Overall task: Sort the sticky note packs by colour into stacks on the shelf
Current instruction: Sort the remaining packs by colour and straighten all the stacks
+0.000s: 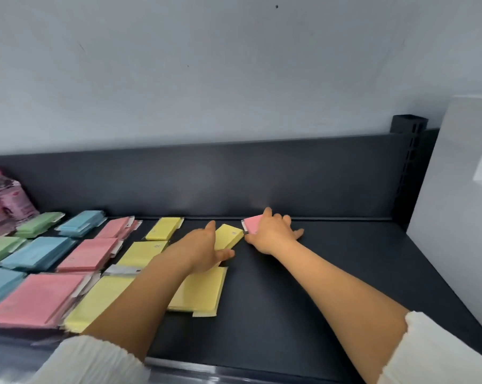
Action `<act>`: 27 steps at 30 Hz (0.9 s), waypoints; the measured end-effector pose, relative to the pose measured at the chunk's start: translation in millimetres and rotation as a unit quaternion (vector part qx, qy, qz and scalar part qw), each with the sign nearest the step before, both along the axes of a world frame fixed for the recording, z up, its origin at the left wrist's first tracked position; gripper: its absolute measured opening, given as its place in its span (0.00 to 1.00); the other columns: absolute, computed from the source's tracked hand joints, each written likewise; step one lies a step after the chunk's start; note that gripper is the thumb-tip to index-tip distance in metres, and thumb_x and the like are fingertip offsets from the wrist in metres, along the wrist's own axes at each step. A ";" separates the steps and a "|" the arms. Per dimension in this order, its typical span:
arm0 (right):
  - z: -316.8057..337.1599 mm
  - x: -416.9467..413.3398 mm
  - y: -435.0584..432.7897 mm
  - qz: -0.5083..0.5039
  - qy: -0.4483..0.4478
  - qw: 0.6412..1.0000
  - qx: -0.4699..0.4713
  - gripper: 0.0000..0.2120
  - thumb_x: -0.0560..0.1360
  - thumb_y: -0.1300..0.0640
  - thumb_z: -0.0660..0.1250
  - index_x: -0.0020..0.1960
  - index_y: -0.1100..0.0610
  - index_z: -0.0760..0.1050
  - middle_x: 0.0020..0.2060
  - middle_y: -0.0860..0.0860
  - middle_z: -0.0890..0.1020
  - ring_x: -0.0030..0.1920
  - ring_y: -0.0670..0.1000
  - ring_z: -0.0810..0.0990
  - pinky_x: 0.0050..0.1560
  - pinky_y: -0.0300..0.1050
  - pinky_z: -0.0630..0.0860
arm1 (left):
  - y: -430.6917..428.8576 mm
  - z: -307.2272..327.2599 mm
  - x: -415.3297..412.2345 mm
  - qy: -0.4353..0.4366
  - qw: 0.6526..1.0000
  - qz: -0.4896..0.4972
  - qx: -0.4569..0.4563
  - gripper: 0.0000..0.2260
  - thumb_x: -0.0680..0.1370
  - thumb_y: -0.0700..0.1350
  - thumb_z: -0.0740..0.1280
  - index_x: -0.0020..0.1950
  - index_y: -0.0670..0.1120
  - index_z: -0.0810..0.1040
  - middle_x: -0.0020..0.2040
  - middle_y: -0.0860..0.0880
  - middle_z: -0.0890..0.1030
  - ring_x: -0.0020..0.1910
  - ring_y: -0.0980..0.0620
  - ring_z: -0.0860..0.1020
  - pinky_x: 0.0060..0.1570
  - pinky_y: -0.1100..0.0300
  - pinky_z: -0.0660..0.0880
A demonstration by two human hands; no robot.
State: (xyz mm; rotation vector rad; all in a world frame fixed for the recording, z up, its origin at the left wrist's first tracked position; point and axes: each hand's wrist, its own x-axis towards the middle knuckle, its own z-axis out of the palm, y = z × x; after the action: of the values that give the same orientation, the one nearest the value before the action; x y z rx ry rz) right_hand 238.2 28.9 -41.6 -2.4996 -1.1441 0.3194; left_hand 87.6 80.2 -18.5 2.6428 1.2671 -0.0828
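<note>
Charcoal shelf (317, 286), pale grey wall (206, 65), white box (455, 189), cream sleeves (441, 350). Plain solid colours: green packs (37, 224), blue packs (37, 252), pink packs (87, 254), yellow packs (143, 252). Far-left bags (4, 200) pink with dark print.
</note>
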 end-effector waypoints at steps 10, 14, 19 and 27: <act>14.8 34.3 -44.4 0.056 0.006 0.998 0.013 0.28 0.72 0.53 0.68 0.68 0.59 0.62 0.61 0.56 0.73 0.59 0.57 0.73 0.48 0.47 0.74 | -0.6 -15.8 32.4 -0.075 0.987 -0.041 0.137 0.21 0.75 0.57 0.63 0.64 0.47 0.70 0.58 0.48 0.78 0.57 0.47 0.75 0.51 0.53 0.73; 17.8 44.5 -57.0 0.016 0.146 0.982 0.116 0.33 0.72 0.53 0.68 0.72 0.57 0.59 0.63 0.54 0.72 0.58 0.54 0.73 0.52 0.44 0.72 | -6.2 -5.3 41.3 -0.206 0.968 -0.049 0.137 0.17 0.75 0.53 0.66 0.58 0.44 0.72 0.55 0.46 0.77 0.52 0.46 0.75 0.46 0.56 0.72; 20.1 46.5 -66.1 -0.005 0.165 0.970 0.181 0.34 0.72 0.56 0.67 0.74 0.55 0.56 0.67 0.54 0.68 0.62 0.55 0.70 0.53 0.45 0.70 | -11.5 6.4 32.1 -0.294 0.948 -0.026 0.116 0.11 0.77 0.51 0.65 0.48 0.44 0.69 0.46 0.45 0.75 0.42 0.47 0.74 0.36 0.58 0.64; 42.7 16.2 -64.9 0.028 0.151 0.928 0.338 0.27 0.73 0.59 0.66 0.70 0.53 0.62 0.60 0.52 0.68 0.42 0.45 0.72 0.34 0.36 0.68 | -35.5 28.8 -6.5 -0.547 0.819 0.074 0.157 0.29 0.80 0.55 0.57 0.76 0.44 0.51 0.67 0.44 0.63 0.52 0.57 0.66 0.50 0.64 0.62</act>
State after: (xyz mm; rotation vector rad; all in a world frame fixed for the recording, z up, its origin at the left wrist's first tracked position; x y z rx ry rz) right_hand 254.4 -36.0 1.1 -1.7470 -0.9842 0.2560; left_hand 81.1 44.6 10.4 2.0716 1.0311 1.5326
